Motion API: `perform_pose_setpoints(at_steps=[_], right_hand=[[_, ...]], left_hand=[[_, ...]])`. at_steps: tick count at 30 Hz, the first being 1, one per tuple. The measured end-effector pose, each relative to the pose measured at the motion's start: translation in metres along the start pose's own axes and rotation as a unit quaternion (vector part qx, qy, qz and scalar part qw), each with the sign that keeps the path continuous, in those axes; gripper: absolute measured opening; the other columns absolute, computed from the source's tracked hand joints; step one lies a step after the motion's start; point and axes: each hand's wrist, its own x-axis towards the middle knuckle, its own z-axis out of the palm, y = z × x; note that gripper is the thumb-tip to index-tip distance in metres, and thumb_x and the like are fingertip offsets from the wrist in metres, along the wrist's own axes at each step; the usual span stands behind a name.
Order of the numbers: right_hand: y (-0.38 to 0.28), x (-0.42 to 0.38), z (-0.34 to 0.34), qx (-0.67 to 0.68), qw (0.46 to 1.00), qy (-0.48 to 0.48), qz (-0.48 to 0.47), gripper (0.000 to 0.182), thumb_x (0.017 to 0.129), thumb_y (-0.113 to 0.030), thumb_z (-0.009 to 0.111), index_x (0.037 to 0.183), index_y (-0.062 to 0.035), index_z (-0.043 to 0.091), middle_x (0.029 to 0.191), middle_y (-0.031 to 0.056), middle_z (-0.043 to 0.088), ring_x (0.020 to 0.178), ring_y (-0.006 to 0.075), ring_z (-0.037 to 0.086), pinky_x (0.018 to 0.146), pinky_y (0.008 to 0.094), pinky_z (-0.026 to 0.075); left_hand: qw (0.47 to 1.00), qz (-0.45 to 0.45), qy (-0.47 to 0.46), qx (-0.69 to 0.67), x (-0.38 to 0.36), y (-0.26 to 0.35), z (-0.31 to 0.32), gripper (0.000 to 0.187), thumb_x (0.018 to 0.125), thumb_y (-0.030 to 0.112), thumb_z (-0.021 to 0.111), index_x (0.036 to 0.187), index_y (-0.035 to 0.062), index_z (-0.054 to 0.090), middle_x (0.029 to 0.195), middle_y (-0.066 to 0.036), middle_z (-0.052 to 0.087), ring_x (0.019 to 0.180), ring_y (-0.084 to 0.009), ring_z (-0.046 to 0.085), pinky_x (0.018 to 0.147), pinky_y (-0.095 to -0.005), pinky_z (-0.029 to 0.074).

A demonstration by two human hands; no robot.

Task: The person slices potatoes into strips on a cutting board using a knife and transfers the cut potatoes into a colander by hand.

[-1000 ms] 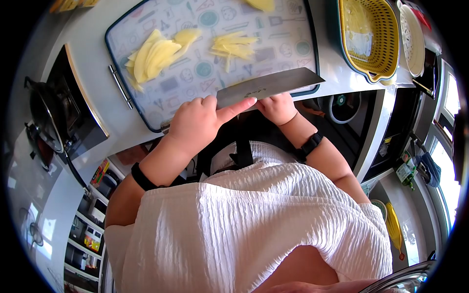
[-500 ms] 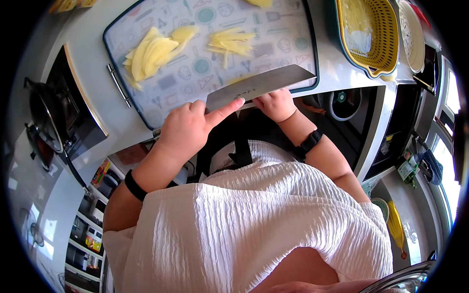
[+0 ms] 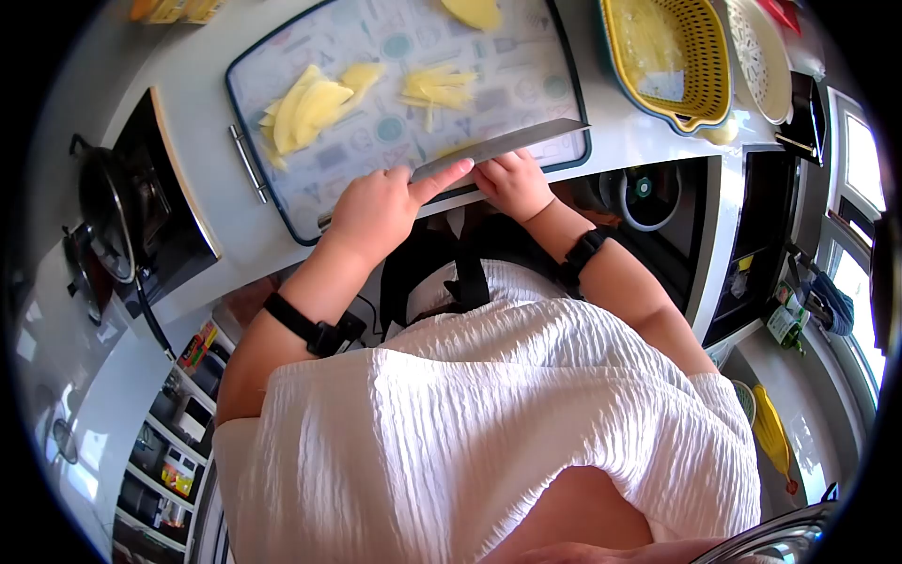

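My left hand (image 3: 374, 214) is wrapped round the handle of a cleaver (image 3: 526, 139), one digit stretched along the blade. The blade points right over the near edge of a patterned cutting board (image 3: 526, 61). Curled at the near side of the blade, my right hand (image 3: 515, 185) has its fingertips close against it; what they hold, if anything, is hidden. A sliver of pale yellow potato (image 3: 453, 148) shows just beyond the blade. Farther off lie a fanned pile of potato slices (image 3: 310, 108) and a small heap of potato strips (image 3: 438, 87). Another potato piece (image 3: 473, 12) is at the far edge.
A yellow strainer basket (image 3: 705, 70) stands right of the board, beside a white basket (image 3: 763, 61). On the left are a hob (image 3: 174, 202) and a lidded black pan (image 3: 108, 211). Below the counter is an open space with a round appliance (image 3: 648, 193).
The cleaver has tilted, so its broad face has turned to a narrow strip. Both hands have shifted slightly up the picture, and the whole view has turned a little.
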Motion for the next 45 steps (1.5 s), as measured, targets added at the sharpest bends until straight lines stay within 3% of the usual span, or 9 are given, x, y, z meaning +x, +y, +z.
perform_pose_setpoints(at_steps=[3, 11, 21, 22, 26, 29, 41, 42, 45], right_hand=[[0.001, 0.003, -0.008, 0.046, 0.999, -0.012, 0.002, 0.020, 0.076, -0.011, 0.069, 0.096, -0.0089, 0.068, 0.102, 0.0065, 0.062, 0.096, 0.0296, 0.060, 0.084, 0.0390, 0.051], [0.023, 0.000, -0.091, 0.049, 0.984, -0.162, 0.052, 0.011, 0.083, -0.017, 0.066, 0.091, -0.0098, 0.071, 0.094, 0.0092, 0.065, 0.091, 0.0312, 0.062, 0.082, 0.0400, 0.051], [0.032, -0.052, -0.176, 0.006, 0.981, -0.120, 0.154, 0.015, 0.087, -0.018, 0.065, 0.092, -0.0053, 0.071, 0.091, 0.0127, 0.066, 0.086, 0.0328, 0.063, 0.078, 0.0389, 0.051], [0.031, -0.060, -0.179, 0.019, 0.975, -0.113, 0.191, 0.017, 0.088, -0.020, 0.066, 0.096, -0.0055, 0.072, 0.090, 0.0122, 0.068, 0.084, 0.0282, 0.065, 0.077, 0.0356, 0.052], [0.026, -0.089, -0.173, 0.154, 0.908, -0.050, 0.387, 0.025, 0.091, -0.027, 0.067, 0.104, -0.0070, 0.073, 0.091, 0.0099, 0.072, 0.087, 0.0183, 0.066, 0.079, 0.0309, 0.050], [0.010, -0.090, -0.177, 0.128, 0.899, -0.054, 0.416, 0.027, 0.093, -0.025, 0.065, 0.105, -0.0019, 0.071, 0.096, 0.0064, 0.071, 0.090, 0.0146, 0.064, 0.083, 0.0285, 0.049], [-0.061, -0.074, -0.117, 0.130, 0.851, -0.075, 0.503, 0.025, 0.094, -0.027, 0.064, 0.104, -0.0054, 0.072, 0.093, 0.0065, 0.070, 0.087, 0.0145, 0.063, 0.080, 0.0289, 0.049], [-0.061, -0.075, -0.105, 0.118, 0.884, -0.067, 0.447, 0.023, 0.091, -0.027, 0.065, 0.102, -0.0087, 0.073, 0.094, 0.0119, 0.069, 0.090, 0.0240, 0.065, 0.082, 0.0334, 0.050], [-0.061, -0.073, -0.075, 0.062, 0.945, -0.060, 0.315, 0.021, 0.089, -0.024, 0.065, 0.101, -0.0083, 0.072, 0.097, 0.0130, 0.067, 0.094, 0.0281, 0.064, 0.083, 0.0365, 0.051]], left_hand=[[0.999, -0.011, 0.038, -0.002, 0.003, 0.000, -0.003, 0.072, 0.082, 0.005, 0.057, 0.141, 0.0444, 0.042, 0.066, -0.010, 0.049, 0.056, -0.0315, 0.056, 0.049, -0.0435, 0.048], [0.998, -0.029, 0.024, -0.043, 0.005, 0.000, -0.003, 0.072, 0.082, 0.003, 0.052, 0.141, 0.0414, 0.042, 0.075, -0.016, 0.061, 0.066, -0.0384, 0.061, 0.062, -0.0484, 0.051], [0.999, -0.038, 0.016, -0.015, -0.004, 0.010, 0.001, 0.077, 0.084, 0.000, 0.042, 0.145, 0.0470, 0.033, 0.083, -0.017, 0.061, 0.072, -0.0363, 0.063, 0.069, -0.0462, 0.053], [0.999, -0.036, 0.018, -0.022, -0.003, 0.010, 0.000, 0.077, 0.084, 0.000, 0.042, 0.145, 0.0470, 0.033, 0.083, -0.017, 0.061, 0.072, -0.0364, 0.063, 0.069, -0.0463, 0.053], [0.998, -0.026, 0.048, -0.026, 0.002, 0.002, 0.011, 0.075, 0.081, 0.003, 0.049, 0.144, 0.0423, 0.038, 0.077, -0.017, 0.062, 0.068, -0.0374, 0.062, 0.064, -0.0482, 0.051], [0.999, -0.028, 0.016, -0.034, 0.003, 0.003, 0.005, 0.075, 0.082, 0.004, 0.047, 0.146, 0.0421, 0.035, 0.078, -0.017, 0.063, 0.068, -0.0378, 0.062, 0.063, -0.0489, 0.051], [0.999, 0.019, -0.008, -0.037, 0.010, -0.010, 0.004, 0.085, 0.078, 0.000, 0.045, 0.151, 0.0396, 0.025, 0.077, -0.020, 0.064, 0.065, -0.0397, 0.063, 0.061, -0.0496, 0.052], [0.999, 0.022, -0.017, -0.039, 0.012, -0.011, 0.003, 0.086, 0.078, 0.000, 0.045, 0.151, 0.0385, 0.023, 0.078, -0.021, 0.064, 0.066, -0.0396, 0.064, 0.061, -0.0494, 0.052], [0.998, 0.029, -0.047, -0.039, 0.017, -0.016, -0.002, 0.086, 0.079, 0.000, 0.045, 0.153, 0.0353, 0.018, 0.079, -0.021, 0.066, 0.068, -0.0392, 0.065, 0.062, -0.0487, 0.053]])
